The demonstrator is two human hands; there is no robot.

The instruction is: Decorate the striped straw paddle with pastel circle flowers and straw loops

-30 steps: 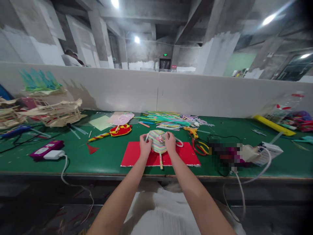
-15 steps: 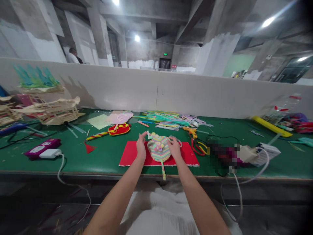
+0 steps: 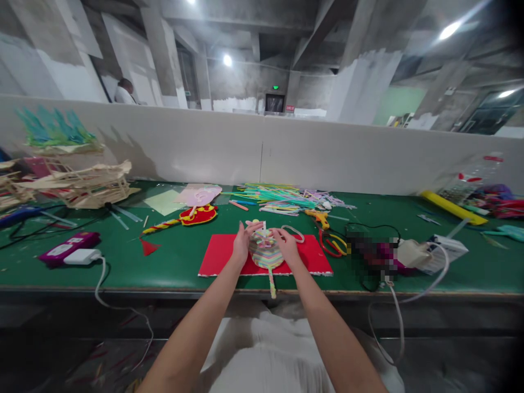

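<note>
Near the middle of the front edge of the green bench (image 3: 172,273), a round striped fan (image 3: 267,257) lies over a red board (image 3: 216,254), its handle pointing past the board toward that edge. Small flowers sit on the fan's face. The left hand (image 3: 241,243) is at its upper left, fingers reaching inward; the right hand (image 3: 286,243) is at its upper right, fingers bent. A small white piece (image 3: 264,225) shows between them, though I can't tell which hand has it, or whether either one is pinching.

Just right of the board lies a tool with red and yellow handles (image 3: 333,246), an orange glue gun (image 3: 319,219) behind it. Coloured strips (image 3: 278,196) are heaped toward the back edge. Left of them rests a red-and-yellow fan (image 3: 198,215); a purple power strip (image 3: 67,248) lies nearer the front left corner. Beyond the partition (image 3: 196,144), a person (image 3: 125,93) is visible.
</note>
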